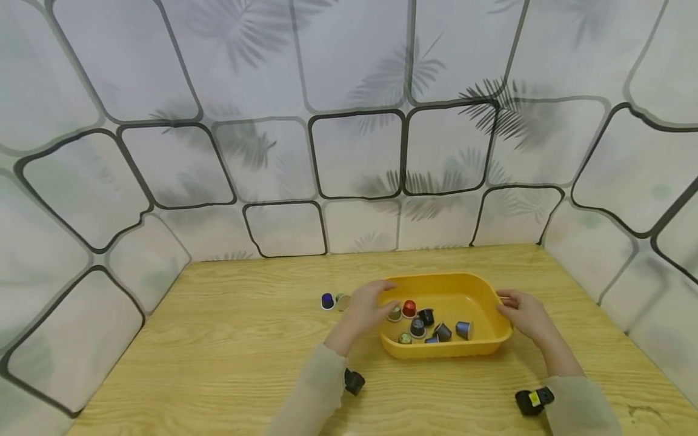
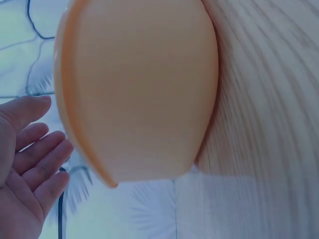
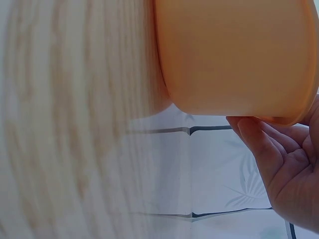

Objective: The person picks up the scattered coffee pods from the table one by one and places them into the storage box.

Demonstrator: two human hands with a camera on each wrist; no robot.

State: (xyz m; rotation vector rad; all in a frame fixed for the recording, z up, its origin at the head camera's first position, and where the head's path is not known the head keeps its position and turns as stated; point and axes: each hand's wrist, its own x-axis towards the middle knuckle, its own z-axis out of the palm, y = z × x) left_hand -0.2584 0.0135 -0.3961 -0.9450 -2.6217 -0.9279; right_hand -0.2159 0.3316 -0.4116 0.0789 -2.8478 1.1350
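A yellow plastic tub (image 1: pixel 436 350) stands on the wooden table with several coffee capsules inside, among them a red capsule (image 1: pixel 409 308), a black capsule (image 1: pixel 417 327) and a blue capsule (image 1: pixel 464 329). My left hand (image 1: pixel 366 307) is over the tub's left end, thumb and fingers spread with nothing between them. From the left wrist view, its relaxed fingers (image 2: pixel 47 159) are beside the rim. At the tub's right end, my right hand (image 1: pixel 526 313) has its fingertips (image 3: pixel 244 127) against the outer wall, just under the rim, without curling around it.
Left of the tub, a dark blue capsule (image 1: pixel 327 301) and a pale green capsule (image 1: pixel 343 301) lie on the table (image 1: pixel 234 339). Patterned fabric walls (image 1: pixel 357 154) enclose the table at the back and both sides.
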